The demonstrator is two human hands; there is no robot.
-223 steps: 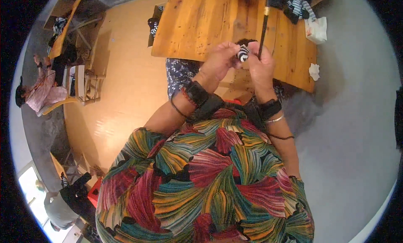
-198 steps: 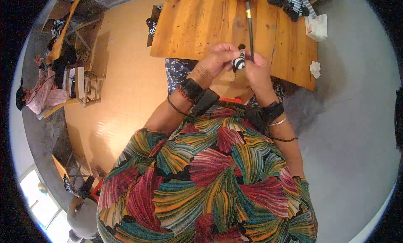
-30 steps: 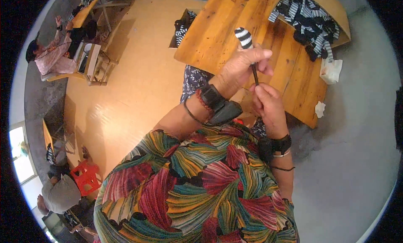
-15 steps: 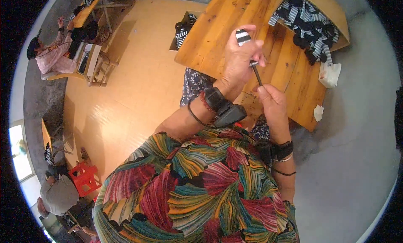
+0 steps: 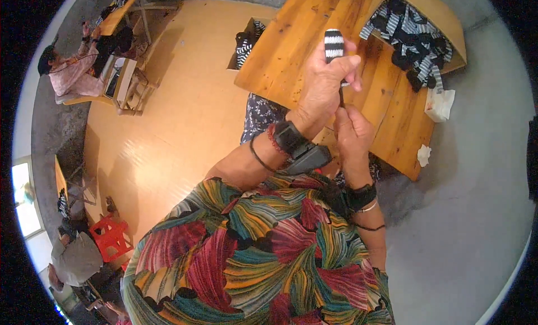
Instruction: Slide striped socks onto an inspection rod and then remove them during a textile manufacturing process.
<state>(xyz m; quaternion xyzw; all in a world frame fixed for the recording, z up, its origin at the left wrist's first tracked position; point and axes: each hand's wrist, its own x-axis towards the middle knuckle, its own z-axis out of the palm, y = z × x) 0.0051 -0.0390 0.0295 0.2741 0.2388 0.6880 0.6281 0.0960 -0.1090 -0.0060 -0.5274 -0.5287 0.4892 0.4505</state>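
Currently the left hand (image 5: 325,81) is wrapped round a striped knit (image 5: 334,44); the knit's rounded black-and-white tip stands clear of the fist on the far side. A dark rod (image 5: 341,97) emerges on the near side and runs to the right hand (image 5: 354,131), which pinches it. The hands are close but apart. Whether the rod reaches up inside to the tip: cannot tell, the palm hides it; the filled-out shape suggests so.

Possible faults (judgement): if the left hold slackens under a push, the knit may slide or bunch along the rod. Too hard a thrust could strain the stitches at the tip. A push off the rod's line could twist it out of the right pinch, a narrow hold.

Pose: left hand back-up, thumb lying across to the right, forearm slanting in from near left. Right hand is nearer and slightly right, forearm almost straight up from below. Both are over the table's (image 5: 280,50) near part.

Outward: a box (image 5: 445,11) heaped with knits at far right; a white packet (image 5: 441,105) just nearer; crumpled paper (image 5: 424,155) by the right corner. A smaller box (image 5: 231,60) of knits stands beside the left edge.
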